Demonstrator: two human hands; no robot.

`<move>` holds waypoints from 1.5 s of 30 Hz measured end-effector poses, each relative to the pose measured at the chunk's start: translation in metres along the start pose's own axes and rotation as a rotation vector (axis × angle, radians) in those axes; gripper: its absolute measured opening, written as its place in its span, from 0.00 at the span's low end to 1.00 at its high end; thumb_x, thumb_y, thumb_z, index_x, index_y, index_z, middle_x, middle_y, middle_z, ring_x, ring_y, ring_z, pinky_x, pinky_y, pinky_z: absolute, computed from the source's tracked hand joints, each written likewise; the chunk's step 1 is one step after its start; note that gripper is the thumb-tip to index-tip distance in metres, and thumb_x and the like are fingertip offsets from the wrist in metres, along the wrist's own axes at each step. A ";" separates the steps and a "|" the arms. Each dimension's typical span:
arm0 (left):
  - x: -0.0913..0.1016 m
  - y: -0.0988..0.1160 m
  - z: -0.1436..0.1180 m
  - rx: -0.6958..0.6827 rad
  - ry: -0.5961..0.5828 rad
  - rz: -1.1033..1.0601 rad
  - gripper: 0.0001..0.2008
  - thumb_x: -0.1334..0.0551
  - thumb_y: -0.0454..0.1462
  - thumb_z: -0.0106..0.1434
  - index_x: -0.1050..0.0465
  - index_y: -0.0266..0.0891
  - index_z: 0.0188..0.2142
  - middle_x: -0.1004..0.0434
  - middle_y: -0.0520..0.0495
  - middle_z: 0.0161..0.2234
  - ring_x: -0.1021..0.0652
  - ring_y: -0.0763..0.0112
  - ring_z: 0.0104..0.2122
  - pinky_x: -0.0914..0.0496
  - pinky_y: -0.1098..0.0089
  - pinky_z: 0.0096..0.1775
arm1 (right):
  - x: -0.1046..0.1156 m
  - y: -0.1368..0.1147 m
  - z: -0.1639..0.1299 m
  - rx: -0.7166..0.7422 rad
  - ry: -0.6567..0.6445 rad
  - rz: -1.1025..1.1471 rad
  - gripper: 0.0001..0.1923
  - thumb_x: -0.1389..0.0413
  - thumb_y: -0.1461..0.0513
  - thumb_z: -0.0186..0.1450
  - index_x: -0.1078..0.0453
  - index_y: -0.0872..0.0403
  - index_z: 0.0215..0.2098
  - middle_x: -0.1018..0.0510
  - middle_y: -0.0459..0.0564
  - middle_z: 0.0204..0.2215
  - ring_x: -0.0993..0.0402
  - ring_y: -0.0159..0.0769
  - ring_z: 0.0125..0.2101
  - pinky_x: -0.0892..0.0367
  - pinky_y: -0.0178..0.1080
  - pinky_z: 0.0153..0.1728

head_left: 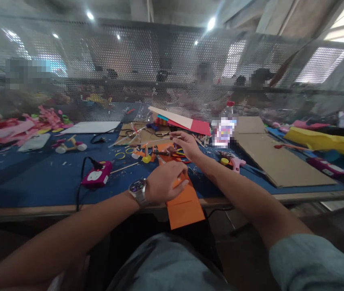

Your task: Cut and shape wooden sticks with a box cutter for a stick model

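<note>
Left hand (pixel 164 182): centre of frame, palm down w/ fingers together, pressing flat on the orange paper strip (pixel 185 206); watch (pixel 138 190) on the wrist.
Orange paper strip: lies under & just right of left hand, running from mid-table toward the near edge; lower end hangs past the table edge (pixel 38 210) at bottom centre.
Right hand (pixel 188 145): above & slightly right of left hand, further back on the table; fingers curled, thumb & forefinger look pinched on a thin stick-like item – too small/blurred to name for sure.
Gap: the two hands are apart, right hand near the strip's far end.
Around hands: small orange scraps, yellow rings (pixel 120 155) just left of the right hand.
Mid-left: magenta device (pixel 97 176) w/ black cable on the blue table cover.
Right: pink glue gun (pixel 235 163) near the right forearm; cardboard sheet (pixel 277 161) beyond it.
Upper centre: red & white paper stack (pixel 187 122), tilted.
Far left: pink craft bits (pixel 23 125).
Back: perforated metal screen (pixel 129 68) across the frame.
</note>
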State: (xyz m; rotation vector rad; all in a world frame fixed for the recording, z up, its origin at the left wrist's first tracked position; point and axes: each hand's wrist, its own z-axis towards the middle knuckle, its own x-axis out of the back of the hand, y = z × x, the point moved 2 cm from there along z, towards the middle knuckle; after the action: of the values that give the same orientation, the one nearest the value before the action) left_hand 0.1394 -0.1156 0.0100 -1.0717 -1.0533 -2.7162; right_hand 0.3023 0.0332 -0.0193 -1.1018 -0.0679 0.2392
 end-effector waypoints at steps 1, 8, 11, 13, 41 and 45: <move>0.007 -0.006 -0.008 0.009 0.040 0.056 0.06 0.30 0.38 0.63 0.25 0.47 0.38 0.23 0.45 0.34 0.27 0.56 0.36 0.34 0.57 0.43 | -0.002 0.001 -0.001 -0.006 -0.011 0.005 0.22 0.31 0.51 0.60 0.21 0.50 0.49 0.14 0.50 0.42 0.22 0.34 0.33 0.24 0.37 0.32; 0.094 -0.050 -0.025 0.127 0.408 0.426 0.21 0.31 0.36 0.61 0.30 0.42 0.53 0.28 0.35 0.53 0.31 0.40 0.57 0.42 0.39 0.64 | -0.009 0.007 -0.003 -0.022 -0.077 0.056 0.23 0.32 0.52 0.63 0.27 0.50 0.53 0.17 0.48 0.42 0.26 0.29 0.25 0.21 0.39 0.27; 0.127 -0.064 -0.012 0.147 0.282 0.494 0.28 0.26 0.40 0.56 0.26 0.45 0.56 0.28 0.36 0.60 0.35 0.36 0.66 0.48 0.39 0.70 | -0.010 0.007 -0.005 -0.021 -0.085 0.059 0.21 0.33 0.51 0.64 0.28 0.50 0.51 0.17 0.48 0.42 0.23 0.30 0.26 0.21 0.37 0.26; 0.143 -0.076 0.001 0.171 0.148 0.507 0.30 0.23 0.45 0.52 0.23 0.47 0.54 0.25 0.37 0.60 0.33 0.35 0.64 0.46 0.39 0.69 | -0.010 0.006 -0.006 -0.022 -0.088 0.053 0.20 0.32 0.51 0.64 0.28 0.50 0.48 0.16 0.49 0.43 0.23 0.29 0.27 0.22 0.36 0.26; 0.133 -0.114 0.058 0.263 -0.513 0.457 0.20 0.30 0.55 0.61 0.14 0.43 0.42 0.12 0.48 0.38 0.16 0.61 0.39 0.32 0.68 0.40 | -0.018 0.012 -0.010 -0.089 -0.188 -0.181 0.19 0.30 0.60 0.62 0.19 0.53 0.52 0.11 0.51 0.43 0.16 0.36 0.38 0.20 0.38 0.41; 0.119 -0.113 0.057 0.223 -0.479 0.415 0.21 0.29 0.54 0.62 0.15 0.42 0.45 0.11 0.47 0.40 0.16 0.62 0.39 0.31 0.69 0.41 | -0.018 0.011 -0.012 -0.062 -0.213 -0.182 0.21 0.31 0.62 0.63 0.21 0.52 0.54 0.12 0.50 0.43 0.16 0.36 0.39 0.20 0.40 0.46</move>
State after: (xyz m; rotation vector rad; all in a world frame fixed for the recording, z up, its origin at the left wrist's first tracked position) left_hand 0.0519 0.0299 0.0480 -1.7155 -1.0040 -2.0182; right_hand 0.2847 0.0235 -0.0331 -1.1216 -0.3662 0.1907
